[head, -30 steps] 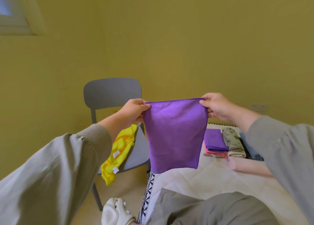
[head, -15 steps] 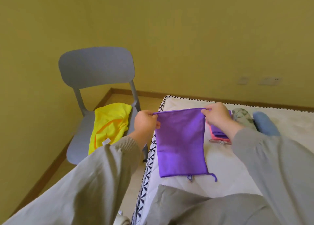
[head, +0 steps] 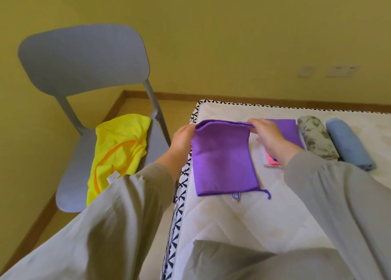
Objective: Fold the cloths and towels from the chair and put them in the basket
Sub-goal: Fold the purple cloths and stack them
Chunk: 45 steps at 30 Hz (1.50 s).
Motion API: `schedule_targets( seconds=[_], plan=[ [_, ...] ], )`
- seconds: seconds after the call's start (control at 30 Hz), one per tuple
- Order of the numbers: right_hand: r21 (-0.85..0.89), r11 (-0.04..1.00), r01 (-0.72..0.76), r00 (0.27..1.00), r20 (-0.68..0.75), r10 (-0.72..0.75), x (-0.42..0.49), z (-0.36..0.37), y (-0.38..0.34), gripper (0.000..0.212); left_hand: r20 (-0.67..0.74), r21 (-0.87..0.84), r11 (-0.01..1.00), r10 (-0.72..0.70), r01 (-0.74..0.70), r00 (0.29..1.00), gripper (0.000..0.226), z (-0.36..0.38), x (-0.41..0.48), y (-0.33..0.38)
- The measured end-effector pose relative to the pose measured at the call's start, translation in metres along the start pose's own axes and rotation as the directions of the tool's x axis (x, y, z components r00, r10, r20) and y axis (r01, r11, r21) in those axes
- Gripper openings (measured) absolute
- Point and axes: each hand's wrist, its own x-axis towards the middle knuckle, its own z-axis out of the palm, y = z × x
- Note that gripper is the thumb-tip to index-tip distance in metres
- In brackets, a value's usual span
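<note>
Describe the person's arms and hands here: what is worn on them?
Both arms wear loose grey-beige long sleeves; the left sleeve and right sleeve are baggy and creased. A ribbed cuff closes the left one at the wrist. The left hand and right hand are bare: no gloves, and no ring or watch shows.

No legible txt: white tag (head: 112,176) on yellow cloth (head: 118,144), left of left hand (head: 183,140), & label (head: 236,196) at the near edge of purple cloth (head: 222,159) are too blurry.

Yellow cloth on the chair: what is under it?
The grey chair seat shows around the yellow cloth. Whether any other cloth lies beneath it cannot be seen. A sleeve hides its near corner.
</note>
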Motion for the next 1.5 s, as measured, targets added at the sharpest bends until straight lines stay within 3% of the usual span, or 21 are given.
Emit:
schedule_targets(
  seconds=[0.1, 0.23, 0.4, 0.63, 0.9, 1.0, 1.1, 1.2, 1.27, 1.33, 1.4, 1.5],
  plan=[
    [0.081, 0.994, -0.071, 0.995, -0.070, 0.077, -0.010, -0.002, 0.023, 0.016, -0.036, -0.107, 0.991, -0.079, 0.075, 0.996, 0.013, -0.003, -0.009, -0.021],
    [0.218, 0.972, -0.088, 0.986, -0.119, 0.116, -0.029, -0.004, 0.049, 0.018, -0.084, -0.216, 0.975, -0.078, 0.058, 0.993, 0.010, -0.005, -0.029, -0.045],
    [0.325, 0.938, -0.121, 0.987, -0.062, 0.149, -0.055, -0.009, 0.080, 0.025, -0.063, -0.056, 0.997, -0.048, 0.045, 0.997, 0.016, -0.012, -0.048, -0.075],
    [0.052, 0.984, -0.173, 0.985, -0.018, 0.174, -0.060, -0.022, 0.106, 0.025, -0.034, 0.236, 0.972, 0.000, 0.008, 0.999, 0.024, -0.017, -0.059, -0.102],
    [-0.135, 0.960, -0.247, 0.969, -0.033, 0.245, -0.050, -0.021, 0.119, 0.025, -0.060, 0.348, 0.936, 0.078, -0.052, 0.995, 0.031, -0.018, -0.065, -0.116],
    [-0.231, 0.952, -0.199, 0.980, -0.032, 0.197, -0.054, -0.017, 0.125, 0.029, -0.046, 0.400, 0.916, 0.056, -0.033, 0.997, 0.027, -0.021, -0.064, -0.122],
    [-0.462, 0.880, -0.111, 0.994, -0.049, 0.100, -0.060, -0.011, 0.125, 0.021, -0.035, 0.434, 0.899, 0.079, -0.056, 0.996, 0.025, -0.023, -0.068, -0.125],
    [-0.717, 0.697, 0.018, 0.989, -0.087, -0.116, -0.064, -0.003, 0.119, 0.022, -0.003, 0.709, 0.663, 0.344, -0.240, 0.939, 0.022, -0.019, -0.069, -0.128],
    [-0.779, 0.608, 0.152, 0.944, -0.067, -0.322, -0.067, 0.009, 0.112, 0.031, 0.076, 0.793, 0.487, 0.515, -0.365, 0.854, 0.029, -0.013, -0.068, -0.125],
    [-0.787, 0.551, 0.277, 0.906, 0.023, -0.423, -0.066, 0.024, 0.105, 0.038, 0.205, 0.829, 0.300, 0.623, -0.472, 0.755, 0.036, -0.003, -0.060, -0.120],
    [-0.804, 0.467, 0.368, 0.889, 0.157, -0.431, -0.061, 0.037, 0.104, 0.045, 0.326, 0.843, 0.162, 0.605, -0.513, 0.727, 0.042, 0.005, -0.050, -0.117],
    [-0.848, 0.307, 0.432, 0.879, 0.320, -0.353, -0.051, 0.052, 0.117, 0.052, 0.426, 0.883, 0.004, 0.413, -0.469, 0.805, 0.049, 0.006, -0.031, -0.126]
  ],
)
